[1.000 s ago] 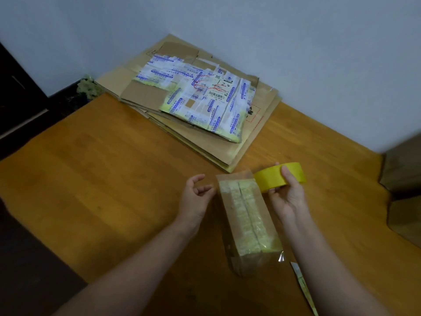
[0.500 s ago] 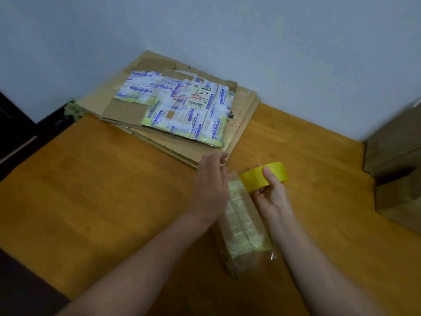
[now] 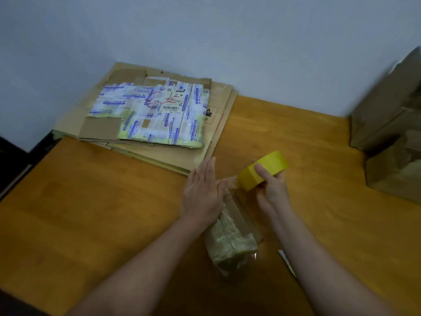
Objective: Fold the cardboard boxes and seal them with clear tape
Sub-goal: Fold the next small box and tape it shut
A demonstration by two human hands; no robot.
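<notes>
Your left hand (image 3: 202, 192) is flat, back up, fingers straight and held together. It lies over the far end of the box (image 3: 230, 240). The palm hides the contact, so you cannot tell how hard it presses. The thumb sits at the right edge of that hand, just beside the strip (image 3: 230, 181).

Your right hand (image 3: 271, 190) grips the roll (image 3: 262, 169): thumb across the yellow outer face, fingers curled behind it. The roll is held tilted, above and just right of the box's far end.

The strip is clear and runs from the roll down to the far end of the box.

The box is small and narrow. It stands on the table (image 3: 91, 213) between your forearms, long axis pointing away from you. Its top and near end look glossy, with pale tape down the middle.

The stack (image 3: 177, 156) of flat cardboard lies at the far side of the table against the wall (image 3: 205, 30). The top sheet is covered in printed tape and carries a barcode label.

Brown boxes (image 3: 387, 124) stand at the right edge, well apart from the box.

A thin pale object (image 3: 287, 262) lies on the table by your right forearm. It is too blurred to identify.
</notes>
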